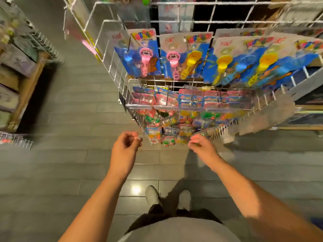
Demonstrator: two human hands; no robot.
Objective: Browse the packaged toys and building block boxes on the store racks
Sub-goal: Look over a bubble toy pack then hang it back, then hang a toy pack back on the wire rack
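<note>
A white wire rack (111,55) stands in front of me. Its upper basket holds blue carded toys (190,60) with pink and yellow plastic wands. The middle tier carries red and blue blister packs (192,99), and the lowest tier carries small clear toy packets (172,130). My left hand (126,145) hovers at the lowest tier's left front corner, with loosely curled fingers and nothing in it. My right hand (201,144) is at the same tier's front right. Its fingertips pinch a small clear toy packet (199,134), though motion blur hides the grip's detail.
A wooden shelf unit (26,88) with boxed goods stands at the left across a grey tiled aisle (78,163). A low wire basket (15,141) juts out below it. More boxes (307,117) lie on a shelf at the right. My feet (167,196) are just short of the rack.
</note>
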